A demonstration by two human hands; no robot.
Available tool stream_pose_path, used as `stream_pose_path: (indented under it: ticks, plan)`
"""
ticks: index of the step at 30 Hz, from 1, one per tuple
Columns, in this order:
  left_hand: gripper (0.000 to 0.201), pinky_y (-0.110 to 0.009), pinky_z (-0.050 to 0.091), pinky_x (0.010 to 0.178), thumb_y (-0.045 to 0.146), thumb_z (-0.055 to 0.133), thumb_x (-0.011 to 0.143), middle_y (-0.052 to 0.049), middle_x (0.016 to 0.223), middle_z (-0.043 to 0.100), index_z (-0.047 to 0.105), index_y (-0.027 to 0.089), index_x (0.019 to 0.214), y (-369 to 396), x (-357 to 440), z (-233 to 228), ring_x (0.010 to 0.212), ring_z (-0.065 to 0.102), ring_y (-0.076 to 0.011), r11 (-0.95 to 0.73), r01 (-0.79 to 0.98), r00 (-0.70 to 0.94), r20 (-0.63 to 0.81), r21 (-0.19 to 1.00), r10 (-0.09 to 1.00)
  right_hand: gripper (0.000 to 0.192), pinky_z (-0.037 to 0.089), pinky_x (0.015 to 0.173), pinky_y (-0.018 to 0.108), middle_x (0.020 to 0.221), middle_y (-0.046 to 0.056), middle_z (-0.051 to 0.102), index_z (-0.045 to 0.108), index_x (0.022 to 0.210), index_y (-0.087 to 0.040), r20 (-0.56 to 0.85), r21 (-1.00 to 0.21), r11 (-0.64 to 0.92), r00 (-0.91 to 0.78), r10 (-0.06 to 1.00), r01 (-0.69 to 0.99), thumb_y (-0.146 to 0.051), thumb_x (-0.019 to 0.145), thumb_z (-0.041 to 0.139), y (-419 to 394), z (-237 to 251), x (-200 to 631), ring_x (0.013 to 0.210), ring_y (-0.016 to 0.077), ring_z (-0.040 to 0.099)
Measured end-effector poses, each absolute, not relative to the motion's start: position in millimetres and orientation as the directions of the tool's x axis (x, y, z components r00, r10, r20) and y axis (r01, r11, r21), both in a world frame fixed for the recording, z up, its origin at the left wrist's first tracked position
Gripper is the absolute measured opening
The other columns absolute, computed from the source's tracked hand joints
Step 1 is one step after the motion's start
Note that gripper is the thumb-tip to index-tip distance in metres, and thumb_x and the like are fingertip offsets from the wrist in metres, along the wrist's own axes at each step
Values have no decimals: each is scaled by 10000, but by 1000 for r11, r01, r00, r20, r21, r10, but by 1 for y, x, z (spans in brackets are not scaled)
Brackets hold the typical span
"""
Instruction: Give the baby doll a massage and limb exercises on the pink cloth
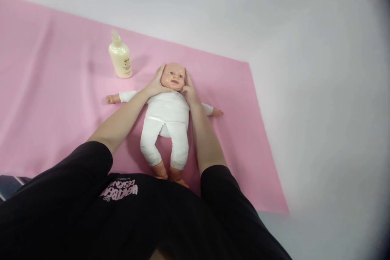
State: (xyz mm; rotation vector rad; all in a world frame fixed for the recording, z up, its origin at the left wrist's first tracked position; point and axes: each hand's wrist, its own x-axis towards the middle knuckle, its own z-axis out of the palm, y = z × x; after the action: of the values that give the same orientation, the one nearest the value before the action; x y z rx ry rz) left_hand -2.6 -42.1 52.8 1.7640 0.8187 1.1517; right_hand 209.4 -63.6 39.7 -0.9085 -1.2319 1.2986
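Near edge — doll lies on its back on the pink mat, feet twd the person, head far, long axis running straight away. Both hands at the head: left hand cups one cheek, right hand the other, fingers open & flat against it, equally near. Beyond, to the left — lotion bottle, upright, apart. Count: 1 doll, 1 bottle, 2 hands

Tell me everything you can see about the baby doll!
The baby doll lies on its back on the pink sheet, arms spread wide, legs bent toward the person. It has a bald, plastic-looking head and wears a white suit; hands and feet are bare. The left hand and right hand cup its cheeks.
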Motion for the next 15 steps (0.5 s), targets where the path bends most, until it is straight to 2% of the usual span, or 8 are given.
stream_pose_path:
  ticks: [4,9,15]
  plan:
    - [1730,-652,133,1481,771,1094,441,-205,1926,180,213,290,1849,-42,-4,54,1805,117,-511,-422,62,383,369,905,847,1167,533,1364,540,1915,-97,343,322,1779,-415,140,-976,115,-128,982,-185,-250,678,671,-65,40,209,1813,295,290]
    - [1630,-646,124,1486,777,1066,543,-181,1925,201,216,311,1853,-49,-8,58,1811,129,-488,-430,50,395,377,902,838,1193,444,1431,557,1929,-74,315,254,1827,-386,103,-984,85,-109,989,-158,-268,726,697,-70,46,207,1804,310,317]
    - [1601,-615,159,1490,766,1051,581,-169,1933,185,212,288,1857,-51,-13,58,1812,136,-476,-418,56,412,361,907,837,1198,468,1409,564,1931,-81,301,234,1823,-411,92,-985,72,-119,989,-159,-268,730,705,-73,49,207,1795,298,342]
